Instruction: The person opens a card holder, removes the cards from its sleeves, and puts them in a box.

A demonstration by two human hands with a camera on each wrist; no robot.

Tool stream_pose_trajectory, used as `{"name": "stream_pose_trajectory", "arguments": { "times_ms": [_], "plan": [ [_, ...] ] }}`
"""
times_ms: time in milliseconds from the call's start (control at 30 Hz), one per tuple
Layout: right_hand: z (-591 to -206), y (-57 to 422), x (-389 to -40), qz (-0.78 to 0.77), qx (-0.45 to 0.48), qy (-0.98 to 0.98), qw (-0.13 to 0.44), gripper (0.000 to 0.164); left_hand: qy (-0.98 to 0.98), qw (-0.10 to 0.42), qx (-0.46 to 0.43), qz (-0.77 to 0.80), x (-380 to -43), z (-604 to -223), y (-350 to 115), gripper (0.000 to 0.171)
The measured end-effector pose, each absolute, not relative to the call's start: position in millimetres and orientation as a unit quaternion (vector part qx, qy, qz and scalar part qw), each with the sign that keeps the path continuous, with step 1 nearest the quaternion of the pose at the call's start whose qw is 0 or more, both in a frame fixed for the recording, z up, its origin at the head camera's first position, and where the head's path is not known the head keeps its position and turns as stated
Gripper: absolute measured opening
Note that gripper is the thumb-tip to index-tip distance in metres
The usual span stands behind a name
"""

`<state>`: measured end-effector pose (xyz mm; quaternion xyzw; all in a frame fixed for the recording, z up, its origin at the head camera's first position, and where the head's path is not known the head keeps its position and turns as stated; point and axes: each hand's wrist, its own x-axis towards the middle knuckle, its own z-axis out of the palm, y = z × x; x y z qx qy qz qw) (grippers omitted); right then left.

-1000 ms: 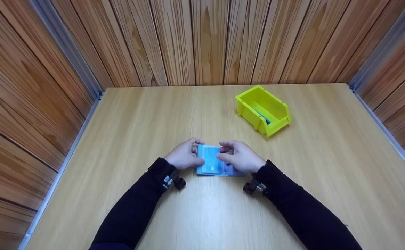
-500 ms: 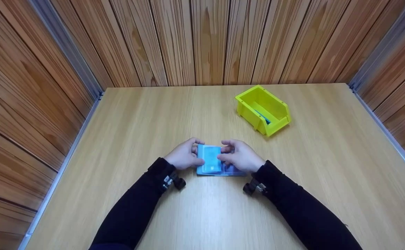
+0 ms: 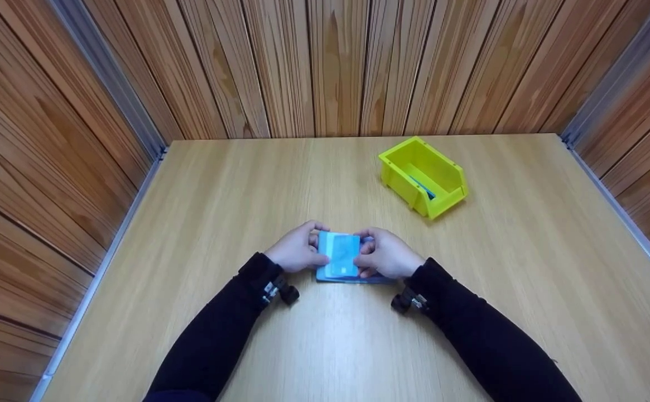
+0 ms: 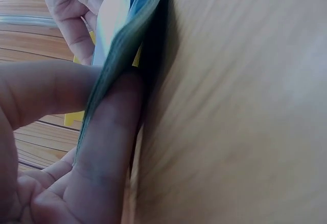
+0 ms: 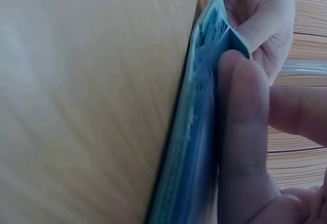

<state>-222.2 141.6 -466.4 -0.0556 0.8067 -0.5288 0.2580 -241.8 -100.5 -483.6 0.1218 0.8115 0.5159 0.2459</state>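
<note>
A blue card holder [image 3: 323,243] with clear sleeves lies spread on the table in the head view. My left hand [image 3: 298,249] grips its left edge; in the left wrist view the holder's pages [image 4: 115,50] pass between thumb and finger. A light blue card [image 3: 345,255] sticks out rightward from a sleeve on the left side. My right hand [image 3: 387,254] pinches the card's right edge, its thumb below. In the right wrist view the fingers hold the card [image 5: 238,43] above the layered sleeves [image 5: 196,127]. The right hand covers much of the holder's right half.
A yellow bin [image 3: 424,177] stands farther back to the right on the wooden table [image 3: 235,190]. Inside it lies a thin blue and dark item [image 3: 424,188]. Plank walls [image 3: 336,67] close off the back and both sides.
The right hand has taken hold of the card's edge, and the card has shifted slightly to the right out of its sleeve. My left hand has stayed nearly still on the holder.
</note>
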Motion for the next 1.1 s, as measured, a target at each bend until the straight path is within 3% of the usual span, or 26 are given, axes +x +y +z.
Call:
{"name": "stream_pose_trajectory", "arguments": {
  "times_ms": [467,733,967,1100],
  "plan": [
    [-459,149,-224,-0.433,-0.076,0.874,0.205,0.055,0.811,0.242,0.114,0.52,-241,-483,-99,0.065],
    [-438,158,-227,-0.397,-0.035,0.894,0.206,0.065,0.812,0.246,0.107,0.518,-242,-482,-99,0.065],
    [-411,178,-227,-0.426,-0.061,0.899,0.081,0.028,0.81,0.241,0.11,0.524,-241,-485,-99,0.065],
    [-400,193,-230,-0.462,-0.064,0.884,0.015,0.021,0.811,0.239,0.107,0.524,-240,-485,-99,0.065]
  ]
}}
